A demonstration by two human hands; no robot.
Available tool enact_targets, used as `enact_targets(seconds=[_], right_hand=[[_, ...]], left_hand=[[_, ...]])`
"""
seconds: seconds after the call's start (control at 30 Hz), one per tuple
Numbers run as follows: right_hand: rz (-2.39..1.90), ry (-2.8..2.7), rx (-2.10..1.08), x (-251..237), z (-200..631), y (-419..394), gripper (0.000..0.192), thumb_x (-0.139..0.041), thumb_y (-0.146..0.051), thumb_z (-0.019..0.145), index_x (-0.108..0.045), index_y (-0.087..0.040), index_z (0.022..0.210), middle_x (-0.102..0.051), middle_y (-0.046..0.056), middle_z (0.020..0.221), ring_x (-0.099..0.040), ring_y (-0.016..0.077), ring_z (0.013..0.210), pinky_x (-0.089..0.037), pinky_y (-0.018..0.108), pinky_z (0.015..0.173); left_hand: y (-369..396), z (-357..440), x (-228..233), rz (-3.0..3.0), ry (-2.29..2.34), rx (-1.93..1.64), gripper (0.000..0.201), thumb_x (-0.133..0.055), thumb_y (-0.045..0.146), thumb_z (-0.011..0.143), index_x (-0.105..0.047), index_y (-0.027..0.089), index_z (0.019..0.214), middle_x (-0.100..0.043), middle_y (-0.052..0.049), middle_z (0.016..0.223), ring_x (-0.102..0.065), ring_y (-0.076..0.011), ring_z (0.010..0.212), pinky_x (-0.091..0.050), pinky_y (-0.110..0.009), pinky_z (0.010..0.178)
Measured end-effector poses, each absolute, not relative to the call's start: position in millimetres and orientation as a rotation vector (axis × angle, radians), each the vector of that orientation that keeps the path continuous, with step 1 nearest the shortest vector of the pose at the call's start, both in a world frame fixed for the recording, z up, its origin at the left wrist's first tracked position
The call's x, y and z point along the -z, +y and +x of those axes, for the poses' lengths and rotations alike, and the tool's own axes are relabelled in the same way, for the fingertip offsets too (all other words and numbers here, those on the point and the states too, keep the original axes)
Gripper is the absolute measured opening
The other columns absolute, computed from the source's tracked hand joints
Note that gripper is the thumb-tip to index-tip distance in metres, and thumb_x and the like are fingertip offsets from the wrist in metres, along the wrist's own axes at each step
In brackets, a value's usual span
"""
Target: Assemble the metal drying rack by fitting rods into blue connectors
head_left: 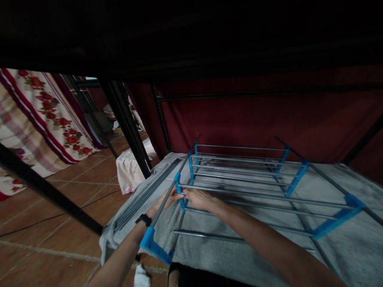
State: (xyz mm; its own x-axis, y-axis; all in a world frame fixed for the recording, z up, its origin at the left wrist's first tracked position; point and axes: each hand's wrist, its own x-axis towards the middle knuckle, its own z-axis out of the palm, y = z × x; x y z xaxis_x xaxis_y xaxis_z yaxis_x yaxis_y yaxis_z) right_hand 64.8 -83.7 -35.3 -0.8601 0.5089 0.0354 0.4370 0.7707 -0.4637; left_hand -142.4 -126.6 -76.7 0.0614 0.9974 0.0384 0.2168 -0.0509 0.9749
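Note:
A rack of grey metal tubes (263, 195) joined by blue plastic brackets lies on the grey blanket (215, 259). My left hand (171, 198), with a black band at the wrist, is closed on a blue bracket (178, 184) on the rack's left side. From the inner side my right hand (199, 199) pinches the end of a metal tube where it meets that bracket. The fingertips of both hands almost touch, and they partly hide the joint. Nearer to me, another blue bracket (155, 247) has a tube (209, 236) beside it, whose left end stands free of the bracket.
Several loose grey tubes (146, 195) lie together along the blanket's left edge. Black metal posts (125, 123) and a dark overhead frame surround the bed. A dark red curtain (239, 119) hangs behind. Left are a tiled floor (68, 211), a cable and a floral cloth (50, 107).

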Motion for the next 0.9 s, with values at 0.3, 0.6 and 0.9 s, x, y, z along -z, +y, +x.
enact_targets(seconds=[0.3,0.6,0.9], right_hand=[[-0.735,-2.743,-0.776,39.4,63.9,-79.4,0.038,-0.046,-0.027,0.100,-0.059,-0.024,0.136,-0.065,0.010,0.137,-0.064,0.0260,0.122,-0.049,0.041,0.105],[-0.735,-2.694,-0.919,40.3,62.7,-74.4,0.037,-0.042,-0.028,0.100,-0.062,-0.028,0.132,-0.069,0.006,0.131,-0.064,0.0269,0.122,-0.048,0.042,0.105],[-0.746,-2.728,-0.840,37.5,62.5,-76.0,0.034,-0.044,-0.025,0.099,-0.064,-0.024,0.127,-0.070,0.008,0.128,-0.067,0.0257,0.114,-0.050,0.039,0.099]], left_hand=[[-127.5,-142.7,77.5,1.575,1.357,-1.107,0.039,-0.082,0.054,0.070,-0.064,0.021,0.081,-0.072,-0.006,0.093,-0.062,-0.0333,0.108,-0.049,-0.047,0.102],[-124.7,-144.3,80.2,1.696,1.368,-1.081,0.048,-0.078,0.064,0.070,-0.065,0.021,0.084,-0.071,-0.008,0.085,-0.064,-0.0322,0.094,-0.053,-0.049,0.091],[-129.9,-142.2,75.9,1.798,1.457,-1.075,0.043,-0.071,0.067,0.077,-0.064,0.025,0.082,-0.069,-0.006,0.079,-0.063,-0.0295,0.083,-0.054,-0.046,0.083]])
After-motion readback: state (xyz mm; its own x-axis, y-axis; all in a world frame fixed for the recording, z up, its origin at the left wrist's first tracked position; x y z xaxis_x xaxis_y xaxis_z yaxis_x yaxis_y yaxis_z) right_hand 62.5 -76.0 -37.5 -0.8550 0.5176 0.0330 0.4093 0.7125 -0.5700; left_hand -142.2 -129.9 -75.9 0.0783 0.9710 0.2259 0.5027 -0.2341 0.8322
